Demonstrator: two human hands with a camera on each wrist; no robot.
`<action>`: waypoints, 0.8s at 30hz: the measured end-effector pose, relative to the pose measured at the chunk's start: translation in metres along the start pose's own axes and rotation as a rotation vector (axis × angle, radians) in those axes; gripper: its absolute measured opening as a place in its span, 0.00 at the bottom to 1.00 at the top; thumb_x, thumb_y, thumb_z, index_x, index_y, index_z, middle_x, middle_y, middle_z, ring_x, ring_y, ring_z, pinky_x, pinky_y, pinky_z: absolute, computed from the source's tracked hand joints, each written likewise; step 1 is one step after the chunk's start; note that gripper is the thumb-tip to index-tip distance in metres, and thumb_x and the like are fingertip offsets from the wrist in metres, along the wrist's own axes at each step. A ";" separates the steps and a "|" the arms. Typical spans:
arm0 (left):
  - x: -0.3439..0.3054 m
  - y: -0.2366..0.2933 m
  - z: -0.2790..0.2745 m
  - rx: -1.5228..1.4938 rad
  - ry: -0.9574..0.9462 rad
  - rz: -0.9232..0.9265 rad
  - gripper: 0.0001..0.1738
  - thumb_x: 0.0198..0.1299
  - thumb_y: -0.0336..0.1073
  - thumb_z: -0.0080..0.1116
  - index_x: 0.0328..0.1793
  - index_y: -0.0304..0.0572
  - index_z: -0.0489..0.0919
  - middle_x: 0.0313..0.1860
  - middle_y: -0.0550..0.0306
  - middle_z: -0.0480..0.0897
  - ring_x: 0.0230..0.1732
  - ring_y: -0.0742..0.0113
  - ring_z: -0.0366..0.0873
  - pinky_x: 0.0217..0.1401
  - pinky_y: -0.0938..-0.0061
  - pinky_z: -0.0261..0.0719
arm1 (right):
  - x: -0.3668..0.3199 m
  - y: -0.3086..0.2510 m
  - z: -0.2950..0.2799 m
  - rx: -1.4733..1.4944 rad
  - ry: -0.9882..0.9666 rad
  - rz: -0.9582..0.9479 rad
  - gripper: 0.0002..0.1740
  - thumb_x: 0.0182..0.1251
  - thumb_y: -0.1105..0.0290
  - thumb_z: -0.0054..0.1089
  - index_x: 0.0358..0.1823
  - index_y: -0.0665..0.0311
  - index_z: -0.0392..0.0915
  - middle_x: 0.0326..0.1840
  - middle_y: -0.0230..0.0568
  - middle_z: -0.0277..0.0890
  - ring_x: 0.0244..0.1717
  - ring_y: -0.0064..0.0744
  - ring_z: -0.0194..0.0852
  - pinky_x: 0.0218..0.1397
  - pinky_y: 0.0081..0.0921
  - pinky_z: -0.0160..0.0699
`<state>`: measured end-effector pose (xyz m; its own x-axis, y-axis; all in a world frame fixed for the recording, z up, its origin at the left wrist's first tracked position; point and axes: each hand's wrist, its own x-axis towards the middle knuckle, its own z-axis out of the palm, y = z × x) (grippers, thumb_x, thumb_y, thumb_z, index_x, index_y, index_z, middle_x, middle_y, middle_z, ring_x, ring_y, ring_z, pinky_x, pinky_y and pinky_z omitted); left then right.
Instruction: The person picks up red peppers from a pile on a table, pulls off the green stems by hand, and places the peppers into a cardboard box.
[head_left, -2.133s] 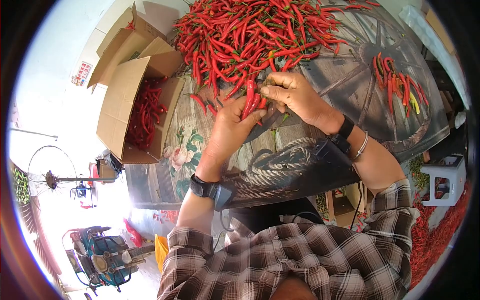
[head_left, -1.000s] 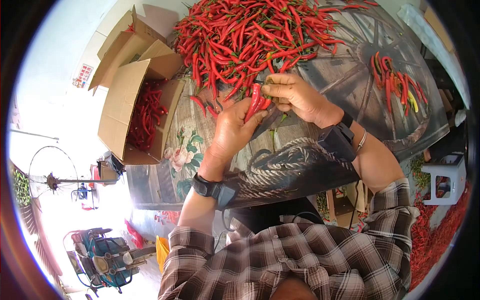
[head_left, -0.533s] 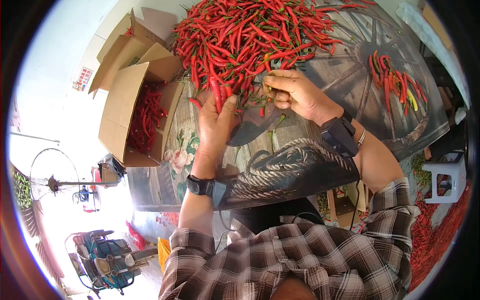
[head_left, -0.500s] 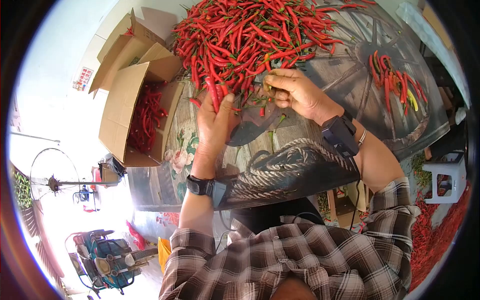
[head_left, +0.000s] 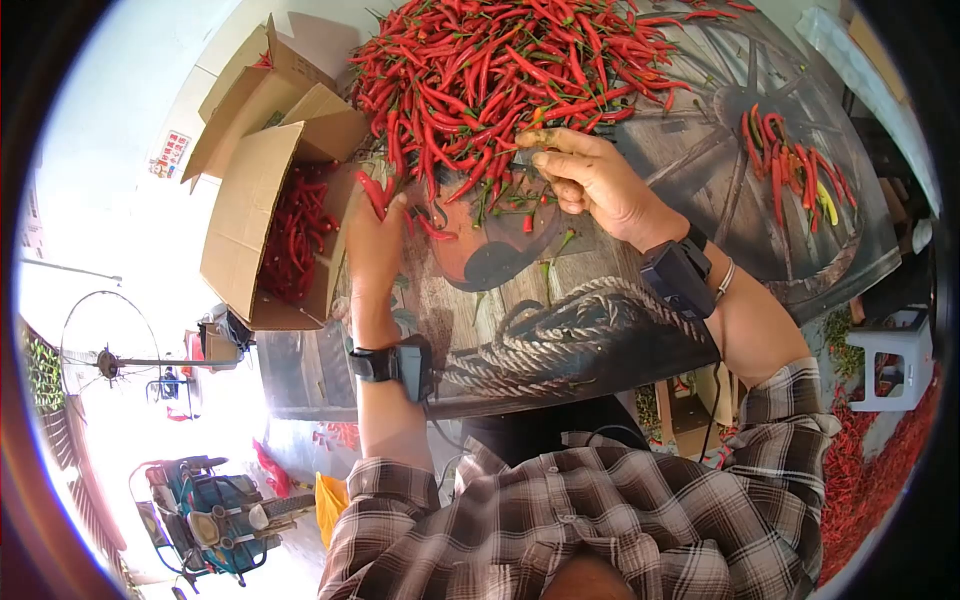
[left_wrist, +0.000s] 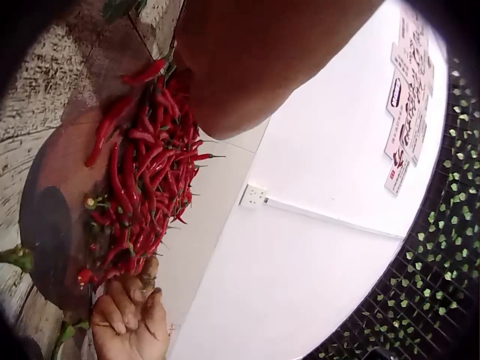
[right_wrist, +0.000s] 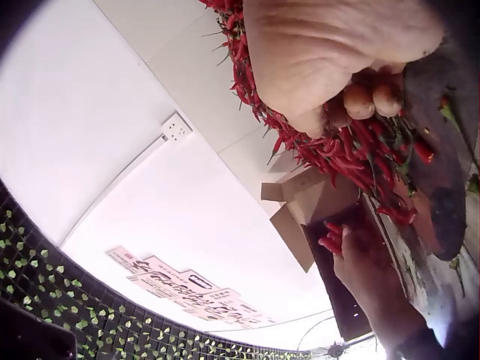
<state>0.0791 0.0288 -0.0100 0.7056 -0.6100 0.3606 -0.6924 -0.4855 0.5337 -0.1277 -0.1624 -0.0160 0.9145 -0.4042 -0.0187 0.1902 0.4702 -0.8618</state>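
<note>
In the head view, my left hand (head_left: 374, 240) grips a few red chili peppers (head_left: 376, 192) just outside the cardboard box's opening. The right wrist view also shows red tips (right_wrist: 331, 238) standing out of that hand. My right hand (head_left: 597, 185) hovers at the near edge of a large heap of red chilies (head_left: 500, 75). Its index finger and thumb stand apart and the other fingers are curled, with no pepper showing between them. Loose chilies and bits of green stem (head_left: 568, 238) lie on the table below it.
The open cardboard box (head_left: 240, 235), part filled with red chilies (head_left: 296, 235), stands at the table's left. A small group of red, orange and yellow chilies (head_left: 795, 170) lies on the right of the printed tabletop (head_left: 690, 150). A grey stool (head_left: 888, 362) stands beyond the table.
My left hand has moved left, away from the right hand and toward the box, carrying the chili peppers. My right hand has stayed by the heap, its index finger and thumb parting.
</note>
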 end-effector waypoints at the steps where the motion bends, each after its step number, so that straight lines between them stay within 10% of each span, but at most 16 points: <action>1: 0.000 -0.002 0.000 0.001 0.001 0.000 0.18 0.61 0.40 0.55 0.49 0.31 0.75 0.38 0.37 0.80 0.41 0.44 0.79 0.46 0.61 0.73 | 0.000 0.000 -0.001 0.000 -0.017 0.012 0.15 0.68 0.68 0.51 0.53 0.66 0.73 0.27 0.23 0.63 0.20 0.11 0.51 0.21 0.13 0.50; 10: 0.001 -0.006 0.005 0.218 -0.128 -0.133 0.21 0.59 0.47 0.56 0.41 0.31 0.76 0.36 0.34 0.80 0.42 0.35 0.76 0.44 0.53 0.71 | 0.001 0.000 -0.002 -0.046 -0.052 0.046 0.16 0.71 0.67 0.48 0.56 0.66 0.72 0.27 0.22 0.65 0.19 0.09 0.53 0.20 0.11 0.54; 18: -0.005 0.036 -0.009 -0.711 -0.296 -0.243 0.14 0.64 0.42 0.53 0.45 0.38 0.75 0.26 0.67 0.73 0.27 0.79 0.67 0.30 0.81 0.66 | 0.003 0.003 -0.007 -0.034 -0.086 0.051 0.15 0.71 0.67 0.49 0.54 0.67 0.73 0.29 0.24 0.68 0.19 0.10 0.54 0.21 0.13 0.54; 24: -0.028 0.067 0.004 -0.723 -0.687 -0.161 0.15 0.64 0.44 0.56 0.48 0.42 0.75 0.28 0.72 0.71 0.27 0.85 0.63 0.27 0.86 0.60 | -0.004 -0.005 0.005 -0.142 -0.066 0.057 0.14 0.69 0.66 0.54 0.49 0.68 0.76 0.27 0.24 0.66 0.20 0.12 0.55 0.22 0.14 0.55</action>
<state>0.0120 0.0111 0.0129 0.3856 -0.9098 -0.1534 -0.1788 -0.2368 0.9549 -0.1304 -0.1595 -0.0095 0.9447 -0.3256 -0.0400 0.0896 0.3732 -0.9234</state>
